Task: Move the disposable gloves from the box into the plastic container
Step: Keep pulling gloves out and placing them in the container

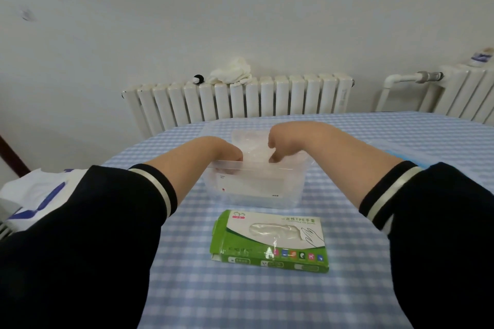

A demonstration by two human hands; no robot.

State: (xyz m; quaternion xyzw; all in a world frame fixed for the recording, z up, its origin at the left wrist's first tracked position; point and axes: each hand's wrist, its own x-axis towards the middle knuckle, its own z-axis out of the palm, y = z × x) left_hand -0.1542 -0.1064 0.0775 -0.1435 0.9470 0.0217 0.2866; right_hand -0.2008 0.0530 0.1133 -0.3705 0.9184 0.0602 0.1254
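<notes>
A clear plastic container [291, 195] stands on the checked table, just beyond a green and white glove box [270, 240] that lies flat with its window up. A pile of translucent disposable gloves [250, 145] sits inside the container and rises above its rim. My left hand [224, 151] reaches into the container from the left, and its fingers are hidden behind the near rim. My right hand [280, 141] bends down from the right, with its thumb and curled fingers on the gloves.
A blue-edged clear lid [395, 153] lies on the table at the right. White and blue fabric [34, 195] sits off the table's left edge. White radiators [240, 99] line the wall behind, with a white cloth [232, 72] on top.
</notes>
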